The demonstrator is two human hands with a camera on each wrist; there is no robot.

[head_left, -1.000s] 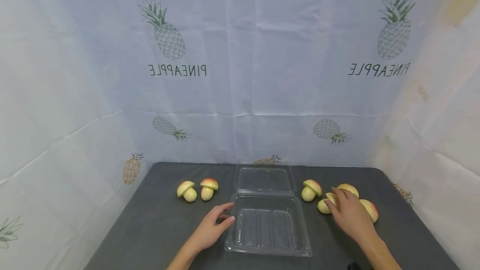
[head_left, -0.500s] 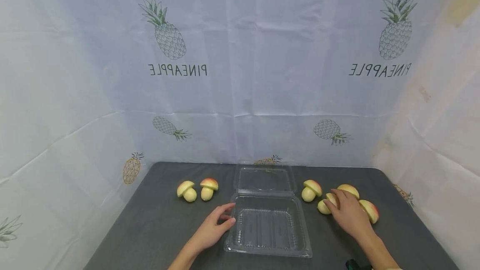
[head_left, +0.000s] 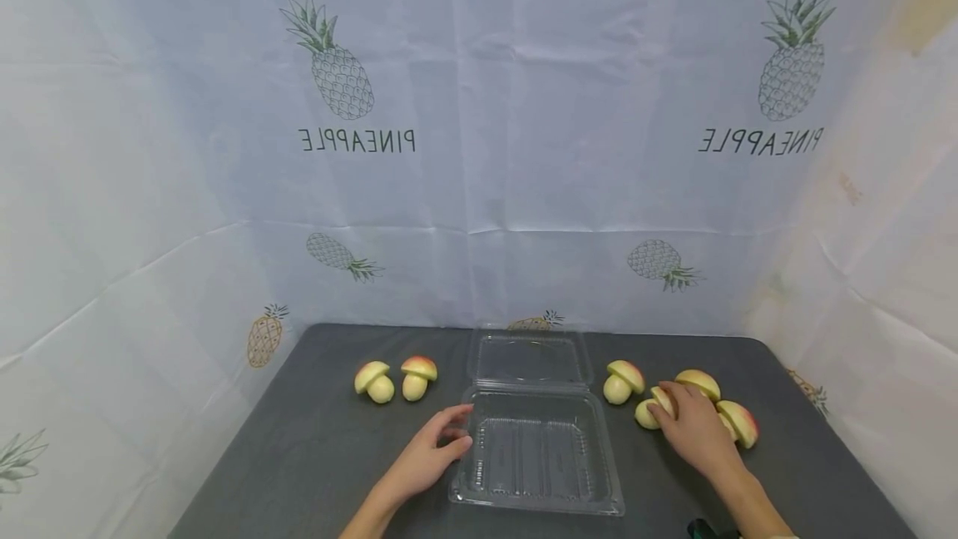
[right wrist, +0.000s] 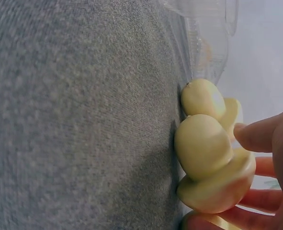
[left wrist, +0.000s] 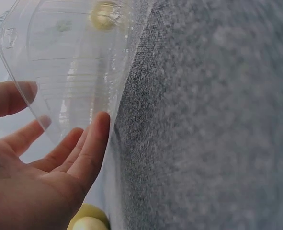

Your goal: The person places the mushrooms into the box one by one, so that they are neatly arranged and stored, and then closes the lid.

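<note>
My left hand [head_left: 428, 457] is at the left side of a clear plastic clamshell box [head_left: 535, 507]. In the left wrist view its fingers [left wrist: 91, 155] are spread and gently bent against the box's wall, thumb near the rim. On the right, my right hand [head_left: 699, 431] holds a toy mushroom [head_left: 647, 414] with a pale yellow stem and red-tinged cap. The right wrist view has the fingers curled behind the mushroom's cap [right wrist: 222, 187] and the thumb above it; some contact is hidden. Another mushroom [right wrist: 202, 99] lies just past it.
Two mushrooms [head_left: 374, 382] [head_left: 417, 378] lie left of the box, whose lid [head_left: 530, 356] lies folded back. More mushrooms [head_left: 699, 382] [head_left: 741, 422] sit around the right hand. A dark object [head_left: 702, 529] shows by the right wrist. White pineapple-print cloth [head_left: 516, 148] surrounds the dark table [head_left: 299, 456].
</note>
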